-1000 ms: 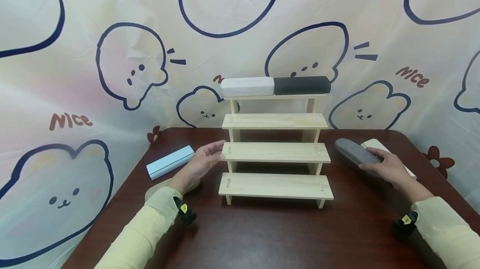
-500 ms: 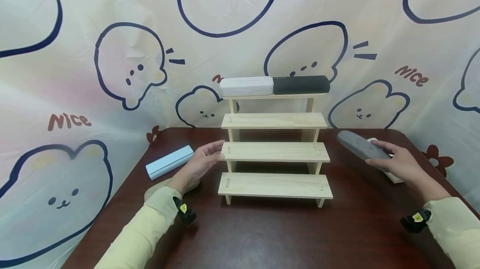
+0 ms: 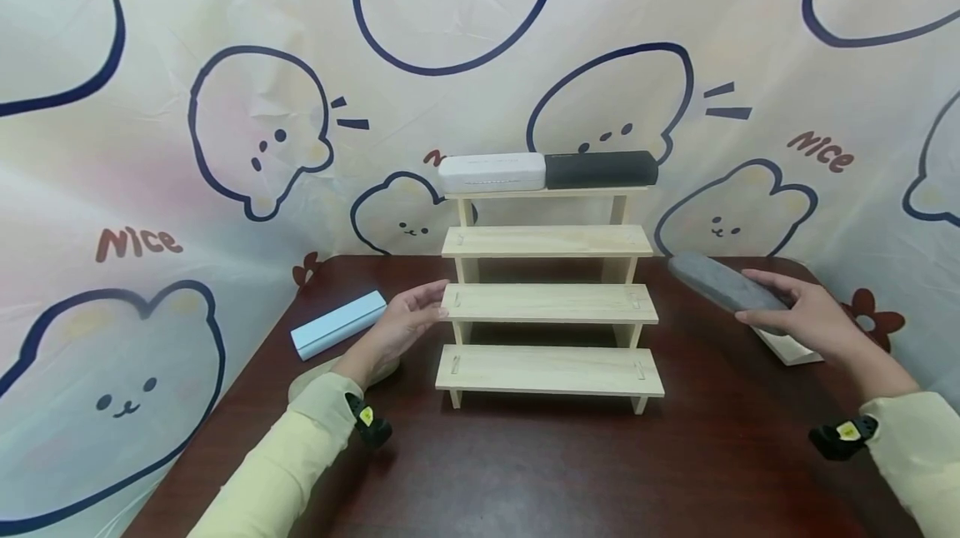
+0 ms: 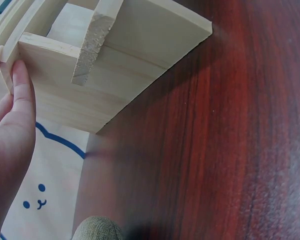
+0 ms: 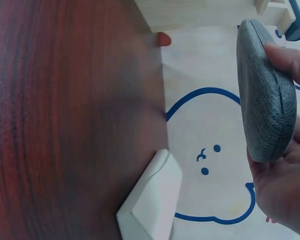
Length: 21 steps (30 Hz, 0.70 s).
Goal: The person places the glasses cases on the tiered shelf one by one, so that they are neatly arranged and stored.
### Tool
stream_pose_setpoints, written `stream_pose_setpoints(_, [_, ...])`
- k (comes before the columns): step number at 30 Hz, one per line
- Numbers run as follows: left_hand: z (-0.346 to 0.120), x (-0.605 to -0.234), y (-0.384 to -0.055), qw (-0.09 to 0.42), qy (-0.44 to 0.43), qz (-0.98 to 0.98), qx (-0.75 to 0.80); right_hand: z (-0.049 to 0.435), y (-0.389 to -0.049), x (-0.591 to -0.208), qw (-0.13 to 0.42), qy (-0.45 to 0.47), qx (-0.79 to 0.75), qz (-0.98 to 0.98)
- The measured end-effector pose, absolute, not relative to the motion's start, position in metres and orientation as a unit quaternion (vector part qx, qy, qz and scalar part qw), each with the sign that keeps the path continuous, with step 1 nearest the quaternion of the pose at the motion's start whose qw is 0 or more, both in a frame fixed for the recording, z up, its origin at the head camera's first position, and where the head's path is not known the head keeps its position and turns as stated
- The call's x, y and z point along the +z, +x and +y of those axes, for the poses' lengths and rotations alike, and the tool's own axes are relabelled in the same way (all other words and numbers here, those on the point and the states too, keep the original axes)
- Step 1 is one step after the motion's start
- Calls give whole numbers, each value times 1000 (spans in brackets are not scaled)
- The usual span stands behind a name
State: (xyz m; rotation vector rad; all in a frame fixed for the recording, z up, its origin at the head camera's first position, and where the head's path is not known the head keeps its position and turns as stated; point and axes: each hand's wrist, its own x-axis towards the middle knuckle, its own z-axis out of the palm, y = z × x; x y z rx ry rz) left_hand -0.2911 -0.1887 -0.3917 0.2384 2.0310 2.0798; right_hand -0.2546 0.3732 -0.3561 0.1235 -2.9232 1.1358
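Observation:
My right hand [image 3: 813,317] holds a long grey fabric glasses case [image 3: 723,281], raised over the right side of the table. In the right wrist view the grey case [image 5: 265,95] is between thumb and fingers, its zip-like seam along the edge. My left hand [image 3: 405,321] is at the left end of a wooden tiered shelf [image 3: 551,303]. The left wrist view shows thumb and fingers [image 4: 22,92] pinching a board's end. On the top tier a white glasses case [image 3: 492,173] and a black glasses case [image 3: 602,170] lie end to end.
A light blue triangular case [image 3: 339,325] lies at the left of the dark table [image 3: 525,471]. A beige case [image 3: 311,376] is partly hidden under my left forearm. At the right lies a cream-white case [image 3: 791,348]. A patterned cloth [image 3: 262,13] hangs behind.
My right hand has lifted the grey glasses case off the table at the right, uncovering the near end of the cream-white case. The left hand has stayed at the shelf.

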Motion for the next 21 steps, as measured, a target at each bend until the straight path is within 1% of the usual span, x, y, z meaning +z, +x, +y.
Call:
stream_pose_setpoints(9, [-189, -393, -292, 112, 87, 693, 707, 369, -249, -340, 4, 52, 384, -922])
stream_pose_setpoints(21, [-189, -393, -292, 111, 85, 690, 710, 359, -244, -312, -9, 64, 396, -916])
